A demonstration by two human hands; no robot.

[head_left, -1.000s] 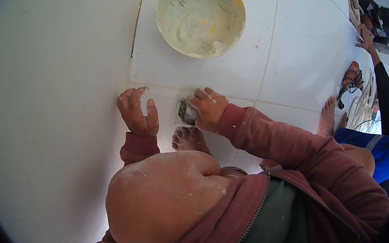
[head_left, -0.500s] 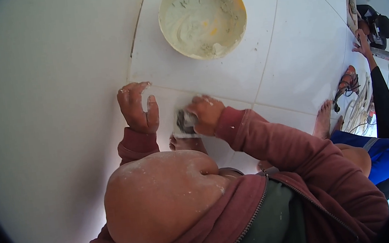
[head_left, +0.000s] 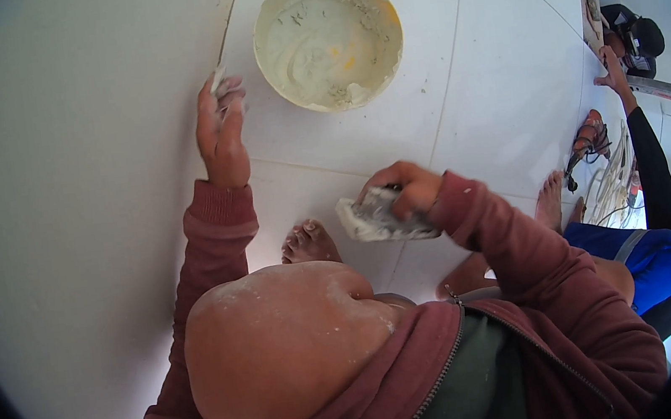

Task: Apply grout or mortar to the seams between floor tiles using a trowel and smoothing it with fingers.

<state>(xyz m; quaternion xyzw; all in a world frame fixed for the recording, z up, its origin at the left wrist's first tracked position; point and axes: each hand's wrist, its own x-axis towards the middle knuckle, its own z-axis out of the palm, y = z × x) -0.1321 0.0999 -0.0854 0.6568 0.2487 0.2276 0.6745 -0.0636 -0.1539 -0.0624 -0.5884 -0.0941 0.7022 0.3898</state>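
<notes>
Left hand (head_left: 222,131): far left, beside the smooth, matt pale wall (head_left: 80,201), fingers loosely bent, whitish matter at the tips; from my station I cannot tell whether it grips anything. Right hand (head_left: 413,186): mid-scene, thumb and fingers closed on a flat tool (head_left: 367,224), a thin plate thickly caked with white paste, grey showing in streaks; I see it to the right of a bare foot (head_left: 309,245). Bowl (head_left: 264,28): one, round, cream-coloured, far centre, set on glossy white floor tiles (head_left: 351,135) with thin joints; inside, I note swirled white paste (head_left: 306,52), dark flecks and yellow patches. Knee (head_left: 285,343): near, bare, dusted white. Sleeves (head_left: 519,253): maroon fabric. Far right: a co-worker's hand (head_left: 613,75) beside a bulky black item (head_left: 645,37), its pale markings too small for me to read; one orange-and-black tool (head_left: 590,135); pale looped cable (head_left: 615,179); blue shorts (head_left: 656,265) with a grey band, on the co-worker.
</notes>
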